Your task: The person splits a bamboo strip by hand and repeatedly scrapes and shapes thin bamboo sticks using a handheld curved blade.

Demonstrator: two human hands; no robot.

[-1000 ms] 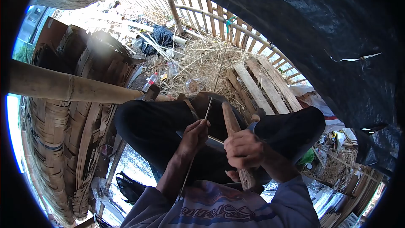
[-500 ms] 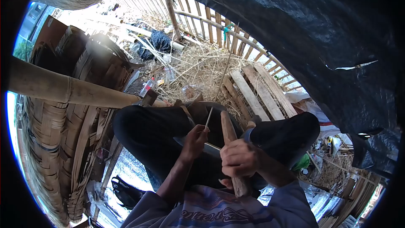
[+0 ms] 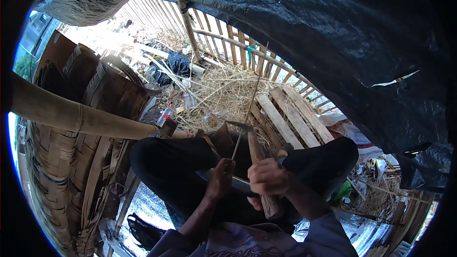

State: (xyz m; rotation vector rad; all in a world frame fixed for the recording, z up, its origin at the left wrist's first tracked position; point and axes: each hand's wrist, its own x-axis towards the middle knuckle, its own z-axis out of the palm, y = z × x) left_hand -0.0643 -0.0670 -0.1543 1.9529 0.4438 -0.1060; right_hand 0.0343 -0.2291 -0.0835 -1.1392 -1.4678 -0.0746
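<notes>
Knife (image 3: pixel 256 147), wooden handle, dark blade; right hand (image 3: pixel 269 176) with fingers wrapped firmly about the handle. Left hand (image 3: pixel 220 177), just beside it, over the lap: fingers narrow, pinched on a strip (image 3: pixel 237 145). Strip, one, thin and long, slanting from the left fingers towards the fence; blade crosses it a little beyond them. Whether the edge bites: cannot tell.

Condition: work judged under way; strip in one length as far as seen, not cut through. Share of its surface done or left: too fine to tell. No finished pile identifiable.

Trousers (image 3: pixel 164 159), dark, crossed legs, one knee to each side of the hands. Silvery sheet (image 3: pixel 147 204), on the ground beside the left leg.

Bamboo pole (image 3: pixel 95 119), with woven panels (image 3: pixel 52 162), to the left. Planks (image 3: pixel 281 119), pale, ahead to the right. Bottle (image 3: pixel 165 114), plastic, lying near straw (image 3: pixel 228 85), loosely heaped on the ground. Black bag (image 3: pixel 178 64), beyond. Fence (image 3: pixel 233 45), upright slats, at the back; tarp (image 3: pixel 342 43), dark and torn, overhead right.
</notes>
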